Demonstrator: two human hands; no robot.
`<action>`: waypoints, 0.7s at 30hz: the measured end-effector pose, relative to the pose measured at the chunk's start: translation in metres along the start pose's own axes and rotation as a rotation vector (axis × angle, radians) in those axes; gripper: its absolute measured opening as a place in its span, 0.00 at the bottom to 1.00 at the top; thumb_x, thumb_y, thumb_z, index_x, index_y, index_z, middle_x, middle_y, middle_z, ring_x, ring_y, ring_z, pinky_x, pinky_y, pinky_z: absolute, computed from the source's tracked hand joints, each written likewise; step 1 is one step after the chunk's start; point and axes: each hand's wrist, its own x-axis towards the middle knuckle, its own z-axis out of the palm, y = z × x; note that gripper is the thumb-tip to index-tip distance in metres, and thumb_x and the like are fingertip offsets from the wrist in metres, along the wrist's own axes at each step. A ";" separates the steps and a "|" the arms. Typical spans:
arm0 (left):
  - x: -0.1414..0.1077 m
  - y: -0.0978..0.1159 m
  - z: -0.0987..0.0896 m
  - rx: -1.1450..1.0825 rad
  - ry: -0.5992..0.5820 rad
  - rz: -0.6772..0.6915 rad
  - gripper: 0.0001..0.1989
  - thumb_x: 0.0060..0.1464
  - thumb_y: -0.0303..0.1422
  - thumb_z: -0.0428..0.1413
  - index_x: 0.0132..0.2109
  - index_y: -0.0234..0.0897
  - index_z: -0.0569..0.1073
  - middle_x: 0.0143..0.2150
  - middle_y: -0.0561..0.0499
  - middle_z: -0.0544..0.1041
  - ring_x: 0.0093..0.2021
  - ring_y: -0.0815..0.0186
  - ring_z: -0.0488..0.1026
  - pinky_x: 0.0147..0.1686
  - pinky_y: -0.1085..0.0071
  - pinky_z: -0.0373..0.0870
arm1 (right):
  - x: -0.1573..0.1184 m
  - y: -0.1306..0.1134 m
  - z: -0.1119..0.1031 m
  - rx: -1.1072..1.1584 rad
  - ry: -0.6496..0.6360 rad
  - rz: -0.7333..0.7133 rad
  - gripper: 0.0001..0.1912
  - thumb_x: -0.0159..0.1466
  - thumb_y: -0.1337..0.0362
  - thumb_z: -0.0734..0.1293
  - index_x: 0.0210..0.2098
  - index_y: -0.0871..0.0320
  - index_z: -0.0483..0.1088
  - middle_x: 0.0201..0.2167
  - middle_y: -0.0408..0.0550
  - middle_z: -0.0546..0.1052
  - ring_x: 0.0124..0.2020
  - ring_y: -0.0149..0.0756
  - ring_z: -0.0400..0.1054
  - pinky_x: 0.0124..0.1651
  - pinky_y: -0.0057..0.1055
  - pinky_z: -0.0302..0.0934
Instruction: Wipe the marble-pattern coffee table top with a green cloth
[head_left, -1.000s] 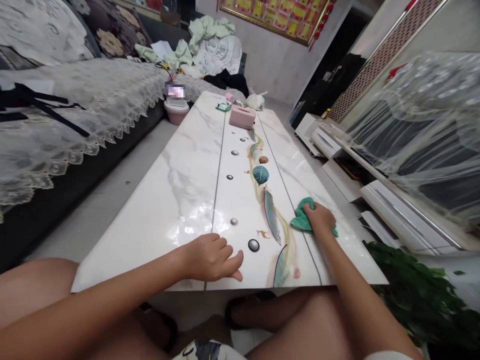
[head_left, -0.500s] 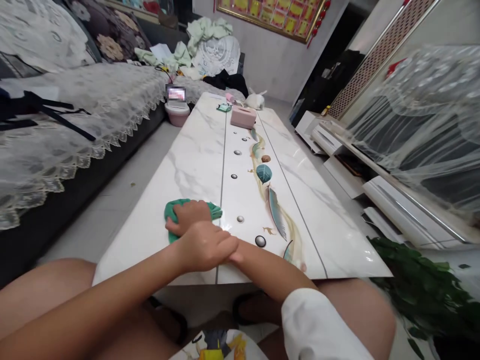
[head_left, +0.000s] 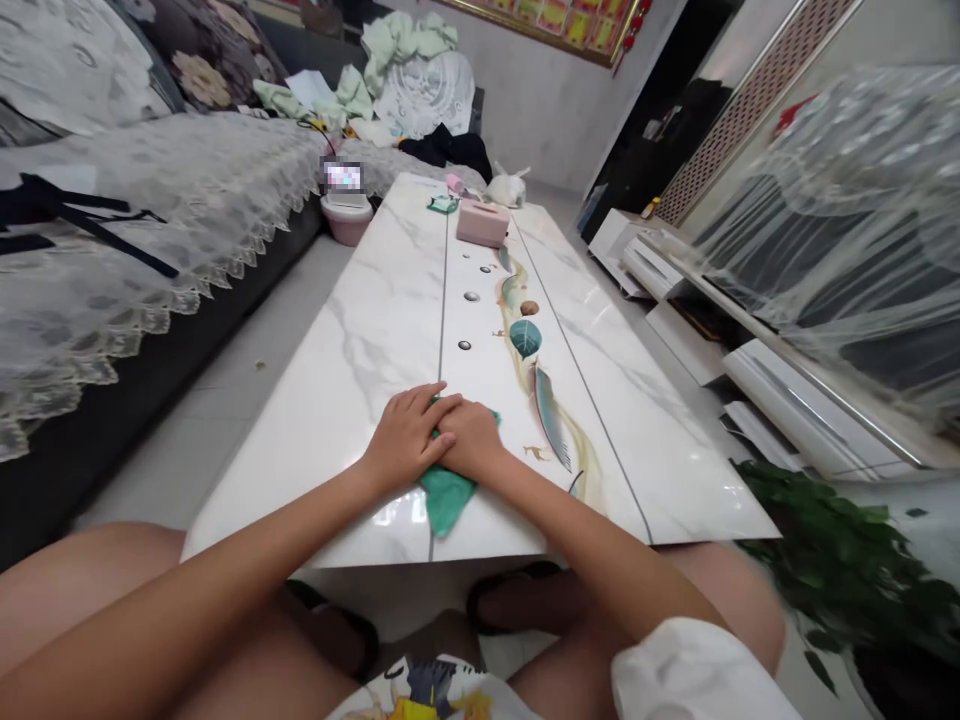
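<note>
A green cloth (head_left: 448, 500) lies on the white marble-patterned table (head_left: 360, 340) near its front edge, bunched under my hands. My right hand (head_left: 476, 440) presses down on it, its fingers partly hidden beneath my left hand. My left hand (head_left: 405, 435) is to its left with fingers stretched out, some of them resting across the right hand's fingers. One corner of the cloth points toward me, and a bit of it shows beyond the right knuckles.
A pink tissue box (head_left: 482, 222) and a white plastic bag (head_left: 508, 187) stand toward the table's far end. A lace-covered sofa (head_left: 187, 190) runs along the left. White drawers (head_left: 787, 400) and a leafy plant (head_left: 832, 560) are on the right.
The cloth and my right hand have moved right, from the table's left panel to the middle seam. My left hand has shifted from the right wrist onto the right hand's fingers.
</note>
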 end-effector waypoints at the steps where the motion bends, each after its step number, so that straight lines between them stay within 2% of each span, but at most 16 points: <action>1: 0.000 0.000 0.007 0.008 -0.056 -0.023 0.30 0.67 0.47 0.50 0.70 0.39 0.66 0.72 0.39 0.64 0.70 0.46 0.61 0.65 0.46 0.59 | -0.014 0.015 -0.002 0.002 0.004 0.039 0.17 0.73 0.56 0.59 0.50 0.60 0.73 0.44 0.55 0.78 0.45 0.44 0.70 0.46 0.35 0.59; 4: 0.002 0.005 0.022 0.103 -0.181 -0.049 0.32 0.67 0.45 0.52 0.73 0.39 0.62 0.75 0.37 0.58 0.74 0.44 0.54 0.69 0.38 0.49 | -0.051 0.048 -0.006 0.041 0.023 0.125 0.19 0.75 0.56 0.55 0.48 0.59 0.73 0.41 0.53 0.78 0.44 0.43 0.69 0.45 0.35 0.57; 7: 0.006 0.012 0.025 0.141 -0.209 -0.054 0.30 0.67 0.40 0.52 0.72 0.36 0.64 0.74 0.34 0.57 0.74 0.44 0.54 0.70 0.34 0.41 | -0.073 0.062 -0.004 0.050 0.072 0.152 0.19 0.76 0.57 0.54 0.45 0.60 0.73 0.40 0.53 0.77 0.43 0.43 0.68 0.44 0.35 0.55; 9: 0.008 0.015 0.022 0.081 -0.238 -0.099 0.28 0.67 0.37 0.51 0.71 0.35 0.65 0.75 0.34 0.55 0.75 0.44 0.53 0.69 0.34 0.43 | -0.078 0.064 0.000 0.033 0.104 0.152 0.19 0.75 0.57 0.54 0.45 0.60 0.73 0.40 0.54 0.77 0.43 0.44 0.67 0.44 0.36 0.54; 11: 0.007 0.016 0.014 -0.074 -0.226 -0.152 0.26 0.65 0.34 0.49 0.68 0.34 0.69 0.74 0.36 0.58 0.74 0.46 0.55 0.69 0.38 0.48 | -0.080 0.062 0.003 0.025 0.121 0.150 0.19 0.75 0.57 0.55 0.46 0.60 0.73 0.40 0.54 0.77 0.43 0.45 0.67 0.44 0.36 0.54; 13: 0.005 0.016 0.000 -0.275 -0.142 -0.219 0.23 0.64 0.34 0.49 0.62 0.36 0.75 0.69 0.38 0.69 0.69 0.49 0.66 0.67 0.46 0.59 | -0.080 0.061 0.004 0.030 0.121 0.154 0.18 0.74 0.56 0.55 0.45 0.59 0.73 0.40 0.54 0.77 0.43 0.45 0.67 0.44 0.36 0.54; 14: 0.002 0.017 -0.008 -0.379 -0.087 -0.272 0.20 0.64 0.35 0.48 0.57 0.37 0.77 0.61 0.40 0.77 0.60 0.52 0.74 0.62 0.52 0.67 | -0.078 0.061 0.004 0.038 0.119 0.166 0.18 0.74 0.56 0.56 0.45 0.59 0.73 0.40 0.54 0.77 0.43 0.45 0.67 0.44 0.35 0.54; 15: 0.000 0.018 -0.017 -0.454 -0.045 -0.337 0.19 0.65 0.38 0.48 0.54 0.39 0.78 0.48 0.44 0.83 0.48 0.56 0.80 0.52 0.58 0.75 | -0.076 0.060 0.004 0.053 0.117 0.187 0.17 0.74 0.56 0.57 0.44 0.59 0.73 0.39 0.53 0.77 0.43 0.45 0.67 0.45 0.35 0.54; 16: -0.002 0.019 -0.026 -0.525 -0.025 -0.405 0.18 0.66 0.40 0.47 0.49 0.39 0.78 0.33 0.49 0.82 0.32 0.61 0.79 0.38 0.65 0.76 | -0.073 0.058 0.003 0.082 0.120 0.215 0.17 0.73 0.56 0.57 0.43 0.59 0.73 0.39 0.53 0.77 0.43 0.44 0.67 0.45 0.34 0.54; 17: -0.005 0.022 -0.032 -0.651 0.026 -0.531 0.18 0.67 0.44 0.48 0.43 0.38 0.78 0.20 0.54 0.73 0.20 0.65 0.70 0.26 0.70 0.70 | -0.068 0.055 0.003 0.131 0.130 0.254 0.17 0.73 0.56 0.57 0.41 0.58 0.73 0.38 0.52 0.77 0.43 0.44 0.68 0.44 0.33 0.55; 18: -0.006 0.025 -0.037 -0.775 0.085 -0.625 0.20 0.66 0.47 0.48 0.38 0.38 0.76 0.15 0.58 0.64 0.16 0.68 0.61 0.20 0.73 0.63 | -0.062 0.050 0.003 0.207 0.148 0.296 0.17 0.74 0.56 0.56 0.40 0.58 0.72 0.37 0.51 0.77 0.41 0.42 0.68 0.43 0.32 0.55; 19: -0.007 0.029 -0.038 -0.886 0.172 -0.694 0.22 0.66 0.49 0.49 0.34 0.37 0.74 0.14 0.58 0.60 0.15 0.69 0.57 0.18 0.74 0.58 | -0.054 0.043 0.003 0.312 0.173 0.327 0.18 0.75 0.56 0.55 0.39 0.57 0.72 0.36 0.50 0.77 0.40 0.41 0.68 0.42 0.31 0.56; 20: -0.008 0.033 -0.036 -0.980 0.272 -0.738 0.23 0.65 0.51 0.50 0.33 0.37 0.73 0.15 0.57 0.62 0.17 0.70 0.59 0.19 0.75 0.59 | -0.046 0.033 0.005 0.442 0.204 0.341 0.20 0.76 0.56 0.53 0.39 0.57 0.71 0.35 0.48 0.76 0.38 0.39 0.69 0.40 0.30 0.56; 21: -0.008 0.036 -0.032 -1.047 0.364 -0.749 0.24 0.65 0.51 0.50 0.33 0.36 0.74 0.19 0.55 0.68 0.21 0.70 0.64 0.23 0.75 0.64 | -0.038 0.020 0.007 0.583 0.240 0.338 0.22 0.76 0.57 0.50 0.39 0.56 0.71 0.35 0.48 0.77 0.37 0.38 0.69 0.39 0.29 0.57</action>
